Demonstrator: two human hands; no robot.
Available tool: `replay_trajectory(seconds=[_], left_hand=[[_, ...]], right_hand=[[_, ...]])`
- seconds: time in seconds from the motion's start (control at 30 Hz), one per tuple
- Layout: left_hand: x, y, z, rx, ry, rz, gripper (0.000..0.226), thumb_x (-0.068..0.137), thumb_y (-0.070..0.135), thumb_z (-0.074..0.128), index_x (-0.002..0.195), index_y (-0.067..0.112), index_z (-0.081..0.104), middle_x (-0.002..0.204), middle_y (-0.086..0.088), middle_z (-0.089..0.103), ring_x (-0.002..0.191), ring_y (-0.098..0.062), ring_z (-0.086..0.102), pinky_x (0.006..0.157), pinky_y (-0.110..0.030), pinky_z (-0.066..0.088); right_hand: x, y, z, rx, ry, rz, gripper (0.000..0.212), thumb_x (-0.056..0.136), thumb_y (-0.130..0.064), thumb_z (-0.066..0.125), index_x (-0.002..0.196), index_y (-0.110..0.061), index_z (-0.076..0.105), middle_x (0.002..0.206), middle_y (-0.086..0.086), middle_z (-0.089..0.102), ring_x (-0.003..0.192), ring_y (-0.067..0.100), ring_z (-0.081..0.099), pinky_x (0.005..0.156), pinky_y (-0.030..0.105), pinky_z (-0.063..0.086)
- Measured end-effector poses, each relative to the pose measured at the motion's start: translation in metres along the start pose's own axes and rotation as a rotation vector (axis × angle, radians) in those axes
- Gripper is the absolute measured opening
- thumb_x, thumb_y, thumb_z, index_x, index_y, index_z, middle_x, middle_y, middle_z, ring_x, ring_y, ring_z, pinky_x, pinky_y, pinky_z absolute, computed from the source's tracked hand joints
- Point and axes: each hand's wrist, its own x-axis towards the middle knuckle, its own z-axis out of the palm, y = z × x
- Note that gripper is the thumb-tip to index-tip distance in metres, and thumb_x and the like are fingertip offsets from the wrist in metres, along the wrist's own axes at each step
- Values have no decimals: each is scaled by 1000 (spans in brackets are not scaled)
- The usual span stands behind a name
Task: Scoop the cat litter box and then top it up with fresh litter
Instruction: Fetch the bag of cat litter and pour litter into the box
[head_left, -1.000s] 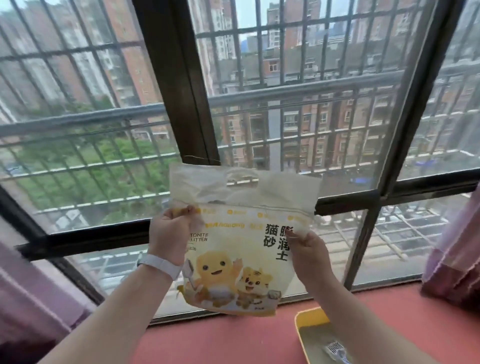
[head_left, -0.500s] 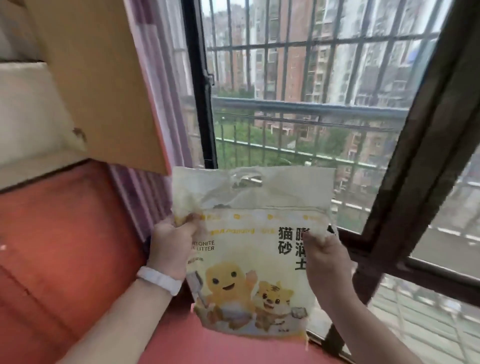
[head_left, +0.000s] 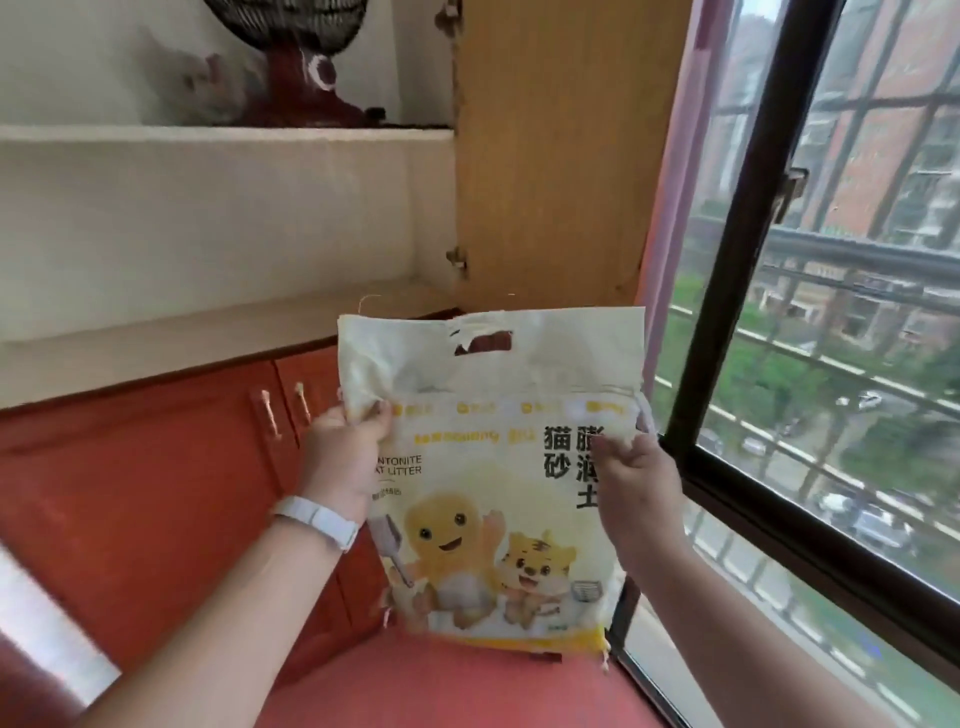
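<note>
1. Litter bag (head_left: 498, 493) hung upright in front of the person, above the red ledge (head_left: 467, 691), beside the window (head_left: 831, 364).
2. Left hand (head_left: 345, 460) pinched its upper left edge; right hand (head_left: 636, 493) gripped the right edge, fingers curled round it.
3. Litter box was not in view, so whether scooping was finished could not be told.
4. Judging by the flat-looking bag, topping-up may have been done, though that was uncertain.

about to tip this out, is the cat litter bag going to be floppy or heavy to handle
Probably floppy up top: the cat litter bag is wrinkled and creased where the left hand and right hand pinch its sides. Likely heavy for its size, since it's labelled bentonite and the lower part looks full. The handle cut-out looks torn, so it may not bear the load.
</note>
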Motion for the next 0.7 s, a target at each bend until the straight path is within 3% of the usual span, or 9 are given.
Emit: replay_trajectory(seconds=[0.13,0.23,0.37,0.57,0.7], left_hand=[[46,7,-33,32,130,12,12,88,11,71,78,17,73,86,-7,73,92,-34,71,90,-53,55],[79,13,-50,27,209,11,12,90,9,69,80,15,71,86,-10,72,85,-33,70,81,-48,57],[125,20,-64,7,311,42,11,93,6,64,85,12,69,82,-7,68,72,-23,64,63,-31,55],[202,45,-86,8,463,93,14,93,8,65,81,15,67,82,-6,68,77,-24,65,77,-41,53],[247,79,-109,35,551,249,18,94,7,63,80,18,66,63,8,72,58,-9,68,58,-29,58]], right_hand=[[28,-10,66,22,-128,-30,28,96,-17,53,69,-18,52,58,-2,51,47,9,42,42,24,33],[54,-11,115,61,-204,-25,36,94,-14,53,60,-18,44,41,-12,40,34,2,31,37,21,28],[91,-11,180,109,-334,-58,35,91,-11,52,61,-15,36,53,0,34,46,12,29,41,25,24],[153,-37,270,178,-488,-104,42,93,-21,56,57,-20,34,42,-13,37,39,5,34,47,25,30],[180,-82,324,220,-541,-237,44,94,-24,56,59,-17,30,46,-11,30,44,8,29,51,28,29]])
